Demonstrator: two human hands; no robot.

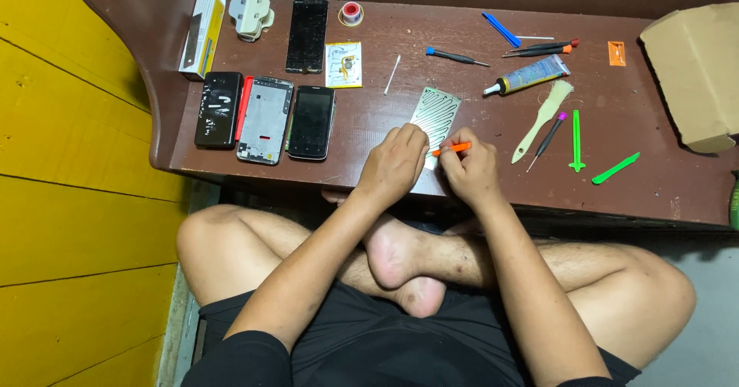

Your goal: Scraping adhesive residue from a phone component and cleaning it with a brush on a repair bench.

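A flat grey phone panel with wavy glue lines lies near the front edge of a low dark-brown table. My left hand rests on the panel's near end, fingers curled over it. My right hand pinches a small orange pry tool, its tip against the panel's near edge between the two hands. I sit cross-legged in front of the table.
To the left lie three phones and a frame, another phone, a white box and a tape roll. To the right are a glue tube, a brush, screwdrivers, green pry tools and a cardboard box.
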